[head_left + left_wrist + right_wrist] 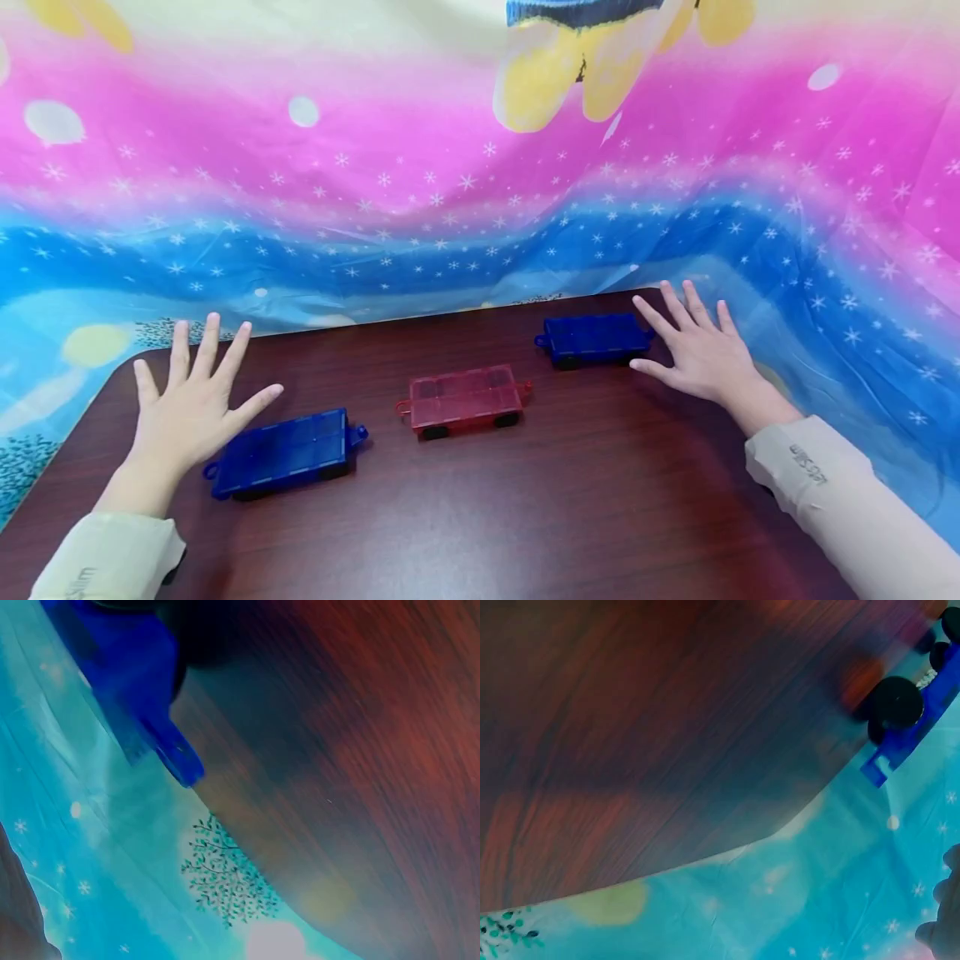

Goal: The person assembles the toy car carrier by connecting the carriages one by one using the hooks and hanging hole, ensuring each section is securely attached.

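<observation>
Blue translucent plastic makes up the nearest toy flatbed car [288, 454], standing on black wheels at the left of the dark wood-grain surface [487, 517]. Just beside its far side is the person's left hand [187, 417], fingers splayed, its grip spread wide with nothing in it; whether the thumb touches the car cannot be told. Because the car is wheeled, a brush from that thumb could roll or slew it, turning its coupling tab [360, 434] away from its neighbour.

Next, in the middle, stands the red flatbed car [465, 398], apart from both blue ones, with no hand near it. The three cars form a stepped diagonal, so pushing one straight along would probably make the couplings miss or knock the red car askew.

Farthest of the three, the other blue flatbed car [596, 337] stands toward the right end of the surface, near its back edge. The right hand [701, 354] is also splayed and holds nothing, its thumb and forefinger close about the car's right end; contact there is unclear. A careless nudge with this thumb could send the car toward the edge, where the snowflake-printed cloth [480, 208] looks too soft to stop it reliably.
</observation>
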The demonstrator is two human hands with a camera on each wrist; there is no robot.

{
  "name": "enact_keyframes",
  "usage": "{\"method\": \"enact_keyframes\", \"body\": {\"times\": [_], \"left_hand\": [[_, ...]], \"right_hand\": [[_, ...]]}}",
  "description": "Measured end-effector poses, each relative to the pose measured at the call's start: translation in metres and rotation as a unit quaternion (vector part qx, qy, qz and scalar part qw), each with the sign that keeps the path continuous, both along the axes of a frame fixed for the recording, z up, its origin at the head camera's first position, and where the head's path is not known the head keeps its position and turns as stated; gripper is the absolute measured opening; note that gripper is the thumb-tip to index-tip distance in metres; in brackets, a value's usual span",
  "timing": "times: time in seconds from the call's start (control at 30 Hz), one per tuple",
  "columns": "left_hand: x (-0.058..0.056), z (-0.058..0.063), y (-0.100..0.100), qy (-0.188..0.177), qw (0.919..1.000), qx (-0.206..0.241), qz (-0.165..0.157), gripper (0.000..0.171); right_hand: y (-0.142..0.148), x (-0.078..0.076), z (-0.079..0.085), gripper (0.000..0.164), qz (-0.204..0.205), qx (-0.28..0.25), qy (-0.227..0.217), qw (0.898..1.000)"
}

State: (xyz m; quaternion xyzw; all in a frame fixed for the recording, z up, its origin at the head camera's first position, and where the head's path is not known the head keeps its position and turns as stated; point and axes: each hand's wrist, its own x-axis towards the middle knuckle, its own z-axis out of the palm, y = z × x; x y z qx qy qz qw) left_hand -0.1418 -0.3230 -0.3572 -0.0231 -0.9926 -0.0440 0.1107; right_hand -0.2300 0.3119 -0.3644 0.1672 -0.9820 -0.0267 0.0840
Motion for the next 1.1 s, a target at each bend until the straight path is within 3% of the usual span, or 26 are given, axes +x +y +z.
{"method": "enact_keyframes", "body": {"times": [0.6,1.1], "left_hand": [[-0.011,-0.005,0.049,0.012,0.9968,0.012,-0.078,0.093],[-0.025,-0.007,0.098,-0.011,0.9848,0.029,-0.171,0.088]], "right_hand": [[-0.038,-0.030,-0.013,0.090,0.029,-0.013,-0.062,0.998],[-0.056,-0.048,-0.020,0.089,0.044,-0.031,-0.128,0.990]]}}
